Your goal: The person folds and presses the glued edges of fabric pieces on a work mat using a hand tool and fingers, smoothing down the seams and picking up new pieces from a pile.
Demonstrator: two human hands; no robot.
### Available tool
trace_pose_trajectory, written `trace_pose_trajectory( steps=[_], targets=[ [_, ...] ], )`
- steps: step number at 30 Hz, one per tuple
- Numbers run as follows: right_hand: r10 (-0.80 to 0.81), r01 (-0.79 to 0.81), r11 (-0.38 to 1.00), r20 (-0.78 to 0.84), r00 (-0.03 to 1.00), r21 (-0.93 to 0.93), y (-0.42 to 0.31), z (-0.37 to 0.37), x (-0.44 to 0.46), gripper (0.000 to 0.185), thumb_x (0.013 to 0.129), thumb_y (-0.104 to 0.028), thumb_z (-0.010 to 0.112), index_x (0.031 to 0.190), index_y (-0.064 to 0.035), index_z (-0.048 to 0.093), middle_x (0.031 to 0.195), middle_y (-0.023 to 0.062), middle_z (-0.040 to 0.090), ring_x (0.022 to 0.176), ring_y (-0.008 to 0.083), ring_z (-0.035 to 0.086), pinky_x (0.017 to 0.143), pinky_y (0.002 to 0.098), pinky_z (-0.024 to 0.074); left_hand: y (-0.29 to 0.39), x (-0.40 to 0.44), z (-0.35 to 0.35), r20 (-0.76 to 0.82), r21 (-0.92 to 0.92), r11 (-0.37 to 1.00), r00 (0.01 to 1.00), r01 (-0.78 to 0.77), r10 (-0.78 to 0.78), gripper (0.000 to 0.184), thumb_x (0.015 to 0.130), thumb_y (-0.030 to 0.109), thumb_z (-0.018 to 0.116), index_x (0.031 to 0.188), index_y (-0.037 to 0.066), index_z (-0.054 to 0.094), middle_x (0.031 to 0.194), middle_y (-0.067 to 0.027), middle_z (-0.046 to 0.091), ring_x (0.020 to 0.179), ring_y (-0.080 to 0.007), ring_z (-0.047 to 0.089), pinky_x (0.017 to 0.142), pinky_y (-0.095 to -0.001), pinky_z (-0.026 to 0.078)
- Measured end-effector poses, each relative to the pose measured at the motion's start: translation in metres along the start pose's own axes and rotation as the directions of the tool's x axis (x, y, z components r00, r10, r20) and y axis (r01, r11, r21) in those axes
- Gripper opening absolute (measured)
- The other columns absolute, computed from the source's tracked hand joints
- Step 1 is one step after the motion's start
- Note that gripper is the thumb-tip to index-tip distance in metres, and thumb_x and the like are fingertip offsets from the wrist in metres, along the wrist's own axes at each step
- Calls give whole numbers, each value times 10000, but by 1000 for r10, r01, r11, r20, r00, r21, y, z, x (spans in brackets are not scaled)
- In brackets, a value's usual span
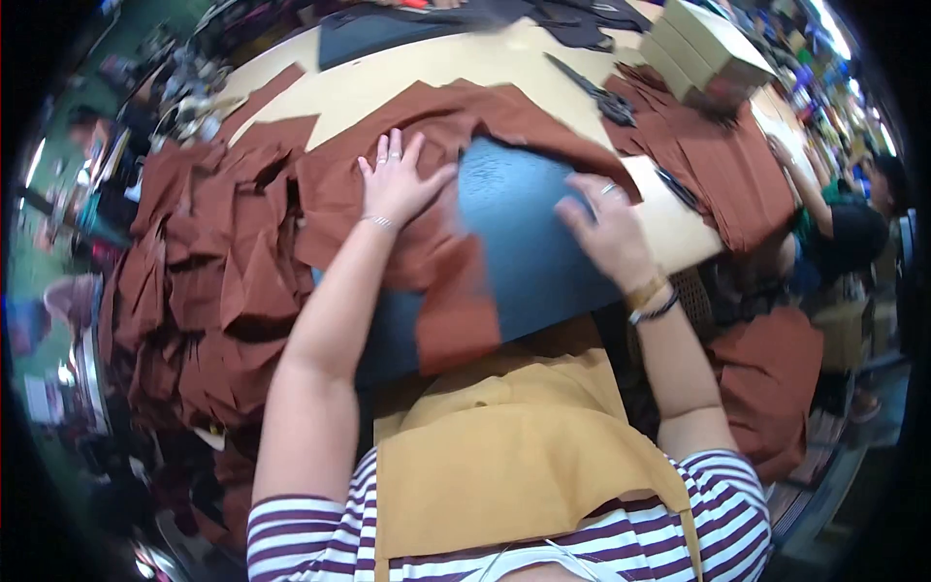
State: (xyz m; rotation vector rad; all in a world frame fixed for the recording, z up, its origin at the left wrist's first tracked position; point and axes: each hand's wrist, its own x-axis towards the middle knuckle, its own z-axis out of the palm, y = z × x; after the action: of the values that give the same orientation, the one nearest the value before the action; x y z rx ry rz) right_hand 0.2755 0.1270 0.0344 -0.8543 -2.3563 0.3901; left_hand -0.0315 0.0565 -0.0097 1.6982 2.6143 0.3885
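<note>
In the head view, the one view there is, a rumpled piece of brown cloth (436, 121) lies across the desk (378, 63), partly over a dark blue board (529, 242), with one blurred strip reaching down to the board's near edge. The left hand (398, 184) lies flat on the cloth, its fingers spread wide and gripping nothing visible. The right hand (616, 228) is over the board's right part, fingers loosely curled and apart with nothing seen between them; blur means I cannot tell whether they touch the board. The likeliest trouble is a crease: the cloth bunches beside the left thumb, so pressing there could set a fold rather than flatten it. The near strip, seemingly unheld, could slip towards the apron (533, 466) if the cloth were pulled that way. At the left, the heap of brown cloth (208, 252) crowds the worked piece, and a sideways sweep might drag a neighbour along. On the far right, the scissors (596, 92) lie close to the brown stack (722, 160) under the cardboard box (703, 58); cloth swung wide could snag on their blades or handles.
</note>
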Motion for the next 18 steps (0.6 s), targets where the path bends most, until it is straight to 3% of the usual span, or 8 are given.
trace_pose_trajectory(
  steps=[2,4,6,8,10,14,16,18],
  targets=[
    [-23,22,1000,192,981,7,-46,17,-13,487,860,-371,675,1192,-23,602,1136,179,633,1091,340,578,918,437,464,11,16,12,-154,-371,879,914,299,-376,950,840,639,577,1530,94,218,1578,-255,163,1480,-387,108,1139,-637,84],
    [-72,107,978,193,979,-181,-53,31,-24,556,811,-354,706,1222,-6,571,1188,171,613,1118,329,565,894,450,472,15,22,7,-196,-659,687,812,307,-550,932,844,616,595,1532,112,219,1583,-251,140,1482,-390,86,1140,-635,89],
    [33,24,970,231,972,-241,-36,31,-20,570,785,-274,728,1275,-50,541,1153,157,604,1099,326,566,865,442,481,-5,13,-9,-234,-565,815,921,131,-310,913,833,619,615,1524,139,257,1587,-237,136,1481,-395,82,1138,-634,105],
    [30,-29,1000,130,991,-9,-3,29,-15,508,789,-213,727,1242,-45,573,1050,158,615,989,319,603,827,407,496,-36,-6,-21,-195,-237,967,980,-90,44,883,810,665,611,1492,167,353,1583,-208,187,1478,-384,115,1139,-620,142],
    [170,-197,977,252,953,85,15,8,-5,514,790,-102,707,1276,-26,558,902,125,638,704,214,610,694,329,516,-63,-33,-29,71,-38,977,974,-211,213,908,797,687,606,1494,166,349,1579,-210,202,1473,-381,145,1142,-612,145],
    [300,-365,929,468,831,53,40,-18,14,288,774,-127,655,1043,-24,672,753,95,656,710,262,631,701,377,512,-63,-90,-35,123,88,992,989,-92,80,982,761,725,610,1499,139,335,1565,-236,216,1459,-380,191,1109,-607,245],
    [109,-82,991,299,948,-103,61,-16,15,203,711,-133,634,875,-20,672,785,133,639,756,290,623,711,393,513,-34,-132,-66,213,144,989,977,-40,8,1011,764,731,600,1502,100,319,1546,-246,261,1434,-386,265,1085,-577,317],
    [-159,155,987,209,965,37,65,-21,21,161,710,-131,627,822,-16,636,793,152,623,769,319,608,710,401,508,8,-154,-120,558,299,954,807,22,-194,1057,734,735,626,1449,0,372,1425,-254,442,1333,-371,429,1025,-532,403]
  ],
)
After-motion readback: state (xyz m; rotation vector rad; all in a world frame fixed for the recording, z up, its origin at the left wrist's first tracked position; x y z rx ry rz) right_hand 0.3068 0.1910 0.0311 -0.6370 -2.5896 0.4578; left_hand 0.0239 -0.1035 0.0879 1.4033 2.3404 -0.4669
